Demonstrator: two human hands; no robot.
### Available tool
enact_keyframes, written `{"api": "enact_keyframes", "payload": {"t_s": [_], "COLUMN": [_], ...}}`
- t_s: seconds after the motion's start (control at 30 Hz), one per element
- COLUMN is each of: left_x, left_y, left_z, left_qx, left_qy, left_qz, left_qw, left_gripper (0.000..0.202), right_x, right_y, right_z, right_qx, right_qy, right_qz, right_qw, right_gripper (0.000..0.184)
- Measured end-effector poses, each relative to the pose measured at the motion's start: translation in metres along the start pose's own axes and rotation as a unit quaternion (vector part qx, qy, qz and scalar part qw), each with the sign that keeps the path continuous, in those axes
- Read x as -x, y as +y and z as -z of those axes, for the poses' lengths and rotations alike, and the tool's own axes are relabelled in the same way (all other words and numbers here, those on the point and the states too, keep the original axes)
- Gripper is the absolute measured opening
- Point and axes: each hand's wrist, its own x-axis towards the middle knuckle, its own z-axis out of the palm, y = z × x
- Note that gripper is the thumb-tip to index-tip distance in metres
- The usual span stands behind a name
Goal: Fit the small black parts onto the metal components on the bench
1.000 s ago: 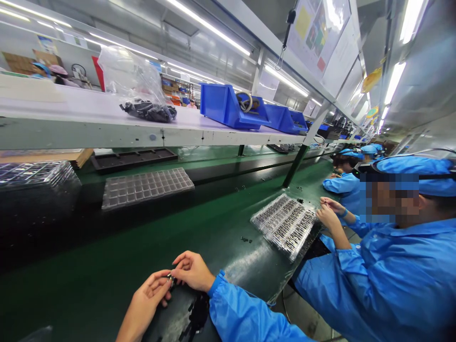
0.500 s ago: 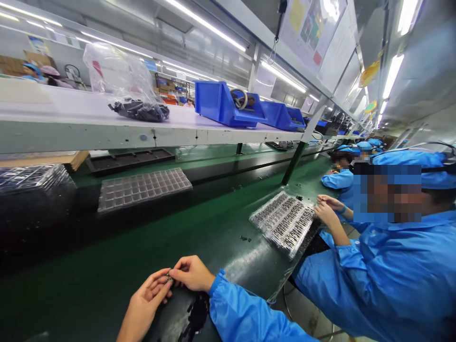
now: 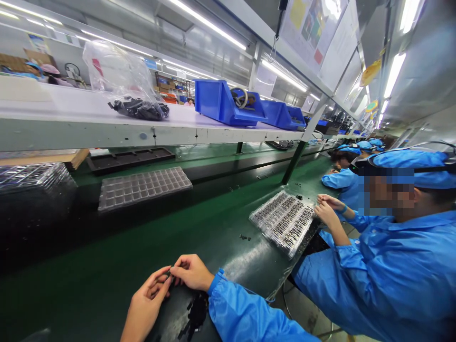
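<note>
My left hand [image 3: 147, 297] and my right hand [image 3: 192, 271] meet low in the view over the green bench [image 3: 107, 270]. Their fingertips pinch one small dark part [image 3: 168, 276] between them; its shape is too small to make out. Just under the hands a heap of small black parts [image 3: 195, 313] lies on the bench edge. My right arm wears a blue sleeve [image 3: 245, 316].
A co-worker in blue [image 3: 384, 266] sits right, both hands at a clear tray of parts [image 3: 283, 222]. A clear compartment tray [image 3: 142, 186] and a black tray [image 3: 130, 158] lie beyond the belt. The shelf above holds a plastic bag [image 3: 123, 85] and blue bins [image 3: 228, 104].
My hands stay pinched together on the small part and shift only slightly. The view has drifted a little, and the co-worker's hands stay at the tray.
</note>
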Motion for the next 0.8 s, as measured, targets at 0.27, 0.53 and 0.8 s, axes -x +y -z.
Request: {"api": "enact_keyframes", "payload": {"t_s": [0.27,0.53,0.8], "left_x": [0.000,-0.002,0.039], "left_y": [-0.005,-0.003,0.049], "left_z": [-0.001,0.009,0.027], "left_qx": [-0.014,0.004,0.028], "left_qy": [0.009,0.100,0.223], "left_qz": [-0.001,-0.048,-0.116], "left_qw": [1.000,0.994,0.967], "left_gripper": [0.078,0.074,0.055], "right_x": [0.000,-0.002,0.010], "right_y": [-0.002,-0.004,-0.013], "right_z": [-0.002,0.000,0.004], "right_qx": [0.006,-0.001,0.022], "right_qy": [0.007,-0.001,0.009], "right_qz": [-0.008,0.005,0.026], "right_qw": [1.000,1.000,0.999], "right_gripper": [0.050,0.060,0.052]}}
